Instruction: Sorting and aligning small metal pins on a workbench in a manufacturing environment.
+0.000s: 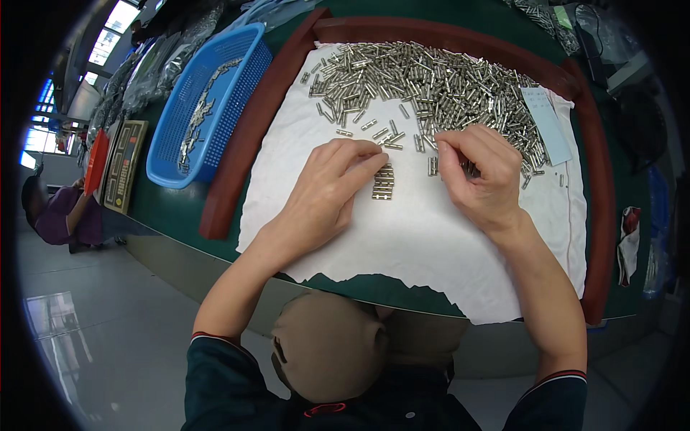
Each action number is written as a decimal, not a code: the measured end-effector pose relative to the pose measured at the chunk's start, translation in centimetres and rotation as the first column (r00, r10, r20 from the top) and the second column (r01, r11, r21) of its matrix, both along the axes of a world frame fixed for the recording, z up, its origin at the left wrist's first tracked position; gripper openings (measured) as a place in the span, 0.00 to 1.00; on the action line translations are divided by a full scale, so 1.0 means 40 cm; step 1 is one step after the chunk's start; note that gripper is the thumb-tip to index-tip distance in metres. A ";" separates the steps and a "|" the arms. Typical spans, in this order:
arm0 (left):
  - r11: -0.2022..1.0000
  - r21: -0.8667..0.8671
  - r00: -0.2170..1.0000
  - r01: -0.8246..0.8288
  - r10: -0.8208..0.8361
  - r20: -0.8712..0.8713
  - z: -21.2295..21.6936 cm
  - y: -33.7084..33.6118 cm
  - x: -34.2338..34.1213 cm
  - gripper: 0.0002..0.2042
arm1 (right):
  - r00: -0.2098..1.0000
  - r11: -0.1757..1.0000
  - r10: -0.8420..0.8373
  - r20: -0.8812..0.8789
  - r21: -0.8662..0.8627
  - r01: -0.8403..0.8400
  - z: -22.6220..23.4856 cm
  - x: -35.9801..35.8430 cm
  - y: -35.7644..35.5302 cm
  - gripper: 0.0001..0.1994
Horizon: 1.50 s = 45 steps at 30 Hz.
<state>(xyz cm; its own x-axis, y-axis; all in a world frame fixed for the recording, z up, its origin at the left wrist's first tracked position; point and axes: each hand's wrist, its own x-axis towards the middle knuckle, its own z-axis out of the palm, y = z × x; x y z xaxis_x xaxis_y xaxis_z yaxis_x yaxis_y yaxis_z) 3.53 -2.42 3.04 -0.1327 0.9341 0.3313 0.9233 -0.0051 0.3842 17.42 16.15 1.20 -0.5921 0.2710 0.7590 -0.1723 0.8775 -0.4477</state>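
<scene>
On a white cloth (402,244) a short column of small grooved metal pins (383,188) lies side by side. The bent fingers of my left hand (323,183) close together at its far end; whether a pin is between the fingertips is hidden. To the right, my right hand (485,176) is curled with thumb and forefinger pinched, beside a few pins (433,166) standing apart from the column. What lies inside its fingers I cannot make out. Beyond both hands spreads a large heap of similar silver pins (431,79), with several loose ones (369,124) at its near edge.
A dark red wooden frame (445,30) borders the cloth on the far, left and right sides. Pale blue paper (548,126) rests on the heap's right end. Left of the frame, a blue perforated basket (162,154) holds metal parts. A person (61,212) is at the far left.
</scene>
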 end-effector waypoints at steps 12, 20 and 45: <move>0.996 -0.030 0.994 0.084 -0.085 -0.063 -0.001 -0.034 0.009 0.23 | 1.000 1.000 -0.022 0.000 -0.018 0.022 -0.003 -0.003 -0.001 0.04; 0.993 0.032 0.991 0.116 -0.113 -0.075 -0.002 -0.043 0.017 0.21 | 1.000 0.999 -0.021 -0.008 -0.027 0.021 -0.002 -0.003 -0.002 0.03; 0.914 -0.376 0.702 -0.155 -0.166 -0.693 0.044 0.017 0.110 0.10 | 1.000 1.000 0.001 -0.014 -0.007 -0.002 -0.010 -0.002 0.002 0.03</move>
